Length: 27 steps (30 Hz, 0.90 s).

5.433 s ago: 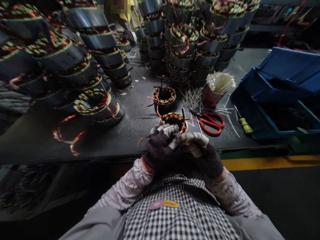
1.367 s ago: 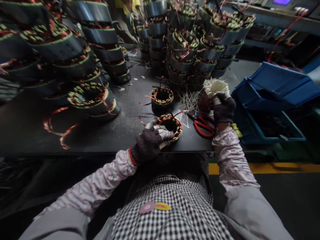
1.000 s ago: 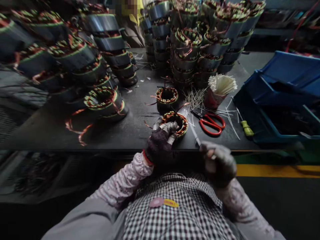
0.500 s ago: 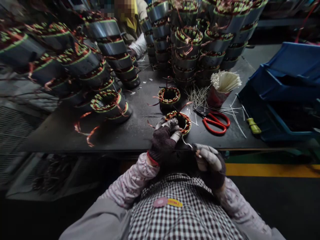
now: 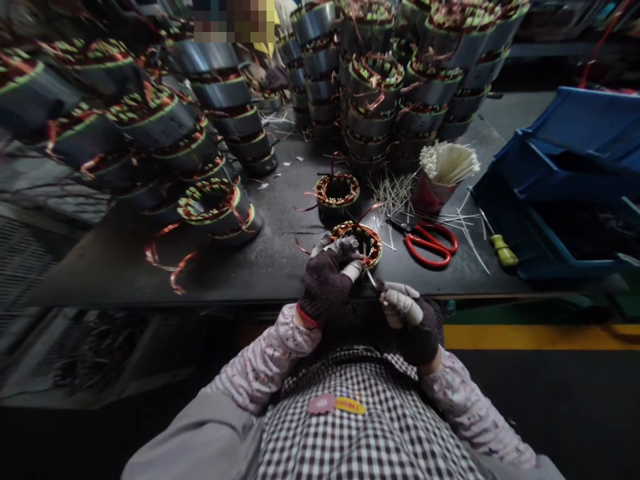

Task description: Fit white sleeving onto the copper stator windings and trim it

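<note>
Near the table's front edge sits a small motor stator (image 5: 375, 241), a ring wound with copper wire and edged in yellow-green. My left hand (image 5: 330, 277), in a dark glove with wrapped fingertips, is closed on its left and near side, covering part of it. From the stator's near rim a thin white tie (image 5: 371, 279) runs down to my right hand (image 5: 410, 320). The fingers of that hand pinch its end. A second stator (image 5: 339, 203) stands just behind the first, touched by neither hand.
Red-handled scissors (image 5: 430, 245) lie right of the stator, by loose white ties (image 5: 395, 193) and a cup (image 5: 434, 195) full of them. A yellow-handled screwdriver (image 5: 503, 251) rests against blue bins (image 5: 560, 180). Stacked stators (image 5: 373, 123) line the back and left. Someone works behind them.
My right hand has moved slightly left and up, closer to the stator. The white tie, curved before, now shows shorter and straighter. My left hand stays on the stator.
</note>
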Each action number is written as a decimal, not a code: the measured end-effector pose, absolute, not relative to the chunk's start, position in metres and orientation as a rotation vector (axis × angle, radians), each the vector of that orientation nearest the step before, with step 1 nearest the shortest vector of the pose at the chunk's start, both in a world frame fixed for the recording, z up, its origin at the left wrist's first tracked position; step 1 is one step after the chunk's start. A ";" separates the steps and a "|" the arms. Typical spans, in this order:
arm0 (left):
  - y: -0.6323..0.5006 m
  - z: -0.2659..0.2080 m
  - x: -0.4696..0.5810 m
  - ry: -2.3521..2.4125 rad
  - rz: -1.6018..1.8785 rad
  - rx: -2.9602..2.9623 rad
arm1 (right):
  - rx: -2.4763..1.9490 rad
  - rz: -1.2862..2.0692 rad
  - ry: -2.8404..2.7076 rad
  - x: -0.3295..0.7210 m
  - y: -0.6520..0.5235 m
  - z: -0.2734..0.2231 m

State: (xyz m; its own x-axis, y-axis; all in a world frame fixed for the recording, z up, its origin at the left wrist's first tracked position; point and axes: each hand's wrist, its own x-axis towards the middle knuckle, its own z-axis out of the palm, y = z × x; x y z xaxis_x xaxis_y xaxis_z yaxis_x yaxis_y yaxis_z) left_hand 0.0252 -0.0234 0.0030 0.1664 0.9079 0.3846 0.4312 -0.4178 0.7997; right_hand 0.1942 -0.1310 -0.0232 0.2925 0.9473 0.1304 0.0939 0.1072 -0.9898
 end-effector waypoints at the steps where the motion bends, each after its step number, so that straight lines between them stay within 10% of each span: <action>1: -0.023 0.002 0.025 1.230 1.235 1.884 | -1.291 0.822 -1.096 0.195 -0.124 -0.017; 27: -0.021 0.014 0.012 1.116 1.089 2.112 | -1.404 0.686 -1.404 0.195 -0.084 0.022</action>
